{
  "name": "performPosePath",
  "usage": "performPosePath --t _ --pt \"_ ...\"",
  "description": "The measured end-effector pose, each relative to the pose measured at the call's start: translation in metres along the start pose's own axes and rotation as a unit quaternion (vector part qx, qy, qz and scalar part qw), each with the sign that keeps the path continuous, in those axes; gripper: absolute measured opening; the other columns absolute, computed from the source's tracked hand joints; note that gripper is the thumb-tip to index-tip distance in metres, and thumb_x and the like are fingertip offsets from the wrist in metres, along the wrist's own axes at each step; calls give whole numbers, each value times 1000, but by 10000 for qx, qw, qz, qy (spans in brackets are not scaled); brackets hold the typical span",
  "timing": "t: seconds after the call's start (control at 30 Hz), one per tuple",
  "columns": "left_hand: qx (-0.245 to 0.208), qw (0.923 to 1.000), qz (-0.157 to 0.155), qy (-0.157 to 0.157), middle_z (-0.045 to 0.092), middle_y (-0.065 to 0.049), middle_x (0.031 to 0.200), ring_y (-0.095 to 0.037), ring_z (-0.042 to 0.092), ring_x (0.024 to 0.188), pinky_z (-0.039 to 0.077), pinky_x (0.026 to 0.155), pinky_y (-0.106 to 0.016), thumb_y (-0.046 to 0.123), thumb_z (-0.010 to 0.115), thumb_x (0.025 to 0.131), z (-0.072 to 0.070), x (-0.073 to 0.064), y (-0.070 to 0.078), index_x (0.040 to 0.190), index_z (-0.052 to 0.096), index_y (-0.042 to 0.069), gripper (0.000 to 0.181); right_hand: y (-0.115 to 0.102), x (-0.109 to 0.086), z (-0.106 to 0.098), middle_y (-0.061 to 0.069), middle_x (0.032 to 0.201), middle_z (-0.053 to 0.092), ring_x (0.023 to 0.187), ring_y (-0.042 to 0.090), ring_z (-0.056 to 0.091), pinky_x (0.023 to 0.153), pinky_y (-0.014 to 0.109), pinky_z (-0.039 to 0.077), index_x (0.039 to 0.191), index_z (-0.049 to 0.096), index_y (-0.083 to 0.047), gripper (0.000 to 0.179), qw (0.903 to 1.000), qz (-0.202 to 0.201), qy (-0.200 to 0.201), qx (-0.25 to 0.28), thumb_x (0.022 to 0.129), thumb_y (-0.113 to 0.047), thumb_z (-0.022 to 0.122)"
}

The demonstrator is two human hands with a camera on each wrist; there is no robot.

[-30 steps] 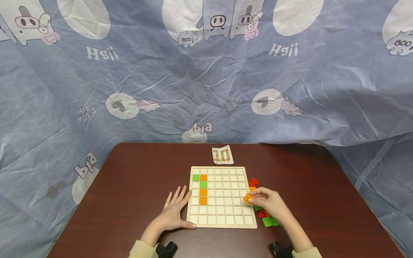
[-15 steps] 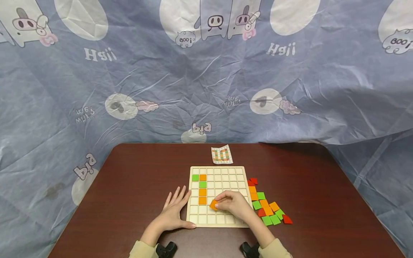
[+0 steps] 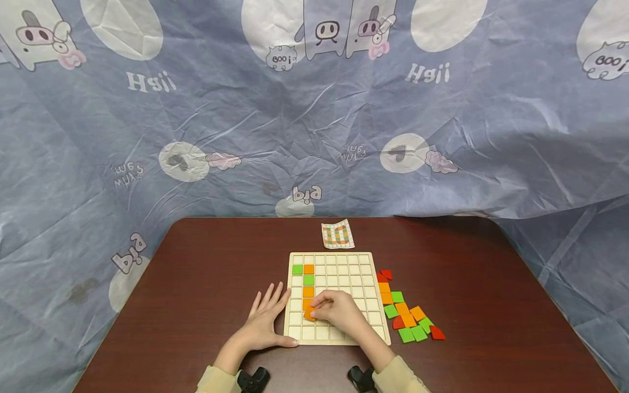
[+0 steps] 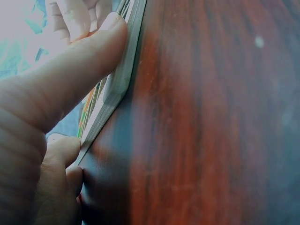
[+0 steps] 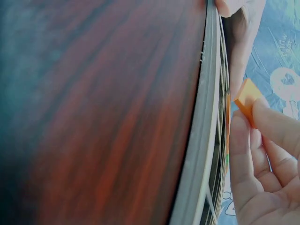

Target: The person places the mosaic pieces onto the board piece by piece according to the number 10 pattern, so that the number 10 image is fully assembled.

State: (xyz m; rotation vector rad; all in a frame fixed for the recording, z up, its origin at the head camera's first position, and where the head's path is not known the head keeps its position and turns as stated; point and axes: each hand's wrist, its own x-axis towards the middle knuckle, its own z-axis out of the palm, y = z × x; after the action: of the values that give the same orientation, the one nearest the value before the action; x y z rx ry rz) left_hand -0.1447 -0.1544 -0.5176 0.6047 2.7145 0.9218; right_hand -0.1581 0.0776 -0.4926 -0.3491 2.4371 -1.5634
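Observation:
A pale wooden grid board (image 3: 344, 305) lies on the table, with a few green and orange squares set in its two left columns. Between thumb and fingers my right hand (image 3: 339, 312) pinches an orange square tile (image 5: 249, 97), tilted, over the second column just below the lowest orange square. In the right wrist view the tile stands at the fingertips. My left hand (image 3: 265, 325) has its fingers spread along the board's left edge, with the thumb (image 4: 93, 56) resting on the near left corner.
Loose green, orange and red tiles (image 3: 405, 320) lie on the table right of the board. Behind the board lies a small patterned paper card (image 3: 337, 234). A printed blue-grey cloth (image 3: 275, 120) hangs beyond the dark table (image 3: 221, 256).
My right hand has carried the orange tile leftward from the board's right edge to the second column, uncovering the loose tiles. My left hand has stayed in place.

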Motion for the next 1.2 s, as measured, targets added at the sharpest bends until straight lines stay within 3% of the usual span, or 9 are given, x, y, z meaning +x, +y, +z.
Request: performPosePath --t 0.23,0.53,0.77,1.0,1.2 --pt "-33 10000 3 -36 8 -18 165 -39 0 153 -3 118 -64 51 86 66 0 1 0 157 23 8 119 -2 1 6 -3 76 70 66 3 60 61 19 50 85 75 -9 7 9977 -190 59 -649 80 -7 79" --pt "10 10000 -12 -9 8 -18 165 -39 1 153 -2 118 -64 52 86 67 0 1 0 157 23 8 118 -6 0 10 -2 76 61 63 -1 52 57 16 46 81 76 -8 6 9899 -592 264 -1264 77 -6 81" --pt "-34 10000 -11 -2 9 -17 165 -39 1 153 -3 119 -63 52 86 67 0 1 1 157 23 10 118 -8 -3 13 -2 75 57 63 -1 48 57 16 44 77 75 -9 8 9866 -547 327 -1500 76 -5 82" --pt "-17 10000 -39 3 9 -17 165 -39 1 153 -3 119 -63 52 86 67 -1 0 3 157 23 9 118 -5 -4 5 -4 78 60 66 2 54 59 17 47 84 75 -10 9 9940 -281 311 -1006 79 -14 81" --pt "-56 10000 -37 -18 8 -18 165 -40 1 153 -4 119 -63 52 86 67 -2 -2 3 158 23 9 118 -6 -7 -18 -2 79 66 70 10 60 61 19 49 93 74 -6 14 9986 135 412 -312 83 -15 78"
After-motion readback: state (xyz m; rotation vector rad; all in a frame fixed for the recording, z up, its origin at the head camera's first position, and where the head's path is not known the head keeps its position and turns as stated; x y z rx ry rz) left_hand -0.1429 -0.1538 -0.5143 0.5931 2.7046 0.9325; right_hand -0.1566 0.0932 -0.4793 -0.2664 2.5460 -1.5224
